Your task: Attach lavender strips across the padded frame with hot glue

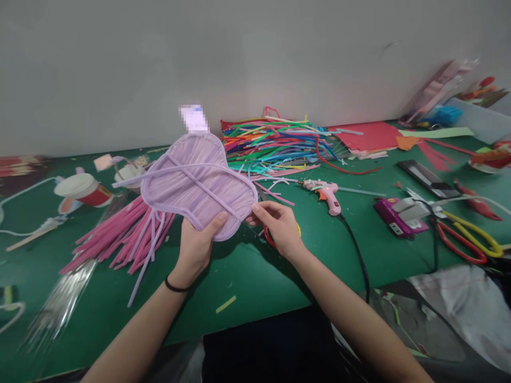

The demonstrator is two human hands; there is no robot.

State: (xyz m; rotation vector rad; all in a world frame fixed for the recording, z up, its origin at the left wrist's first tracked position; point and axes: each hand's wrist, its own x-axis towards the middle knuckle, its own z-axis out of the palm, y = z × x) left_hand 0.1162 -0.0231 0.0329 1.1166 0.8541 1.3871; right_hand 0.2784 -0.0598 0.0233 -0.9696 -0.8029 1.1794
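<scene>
A lobed lilac panel (191, 183), filled with strands and outlined in fuzzy pipe cleaner, is held up over the table. My left hand (197, 242) grips its lower edge, thumb laid on the front. A loose-ended lilac pipe cleaner (179, 169) crosses the panel's face and bends along its right rim. There my right hand (277, 223) pinches the pipe cleaner against the edge, fingertips partly hidden. Below the right hand, scissors with red and yellow handles (268, 238) are mostly covered. Pink pipe cleaners (115, 234) lie in a bunch behind the left wrist.
A pink glue gun (327, 194) with a black cord lies right of my hands. Multicoloured pipe cleaners (275, 141) are heaped at the back. Farther right are a purple power adapter (399, 217), large scissors (471, 236) and a phone (429, 178). A lidded cup (83, 189) lies left.
</scene>
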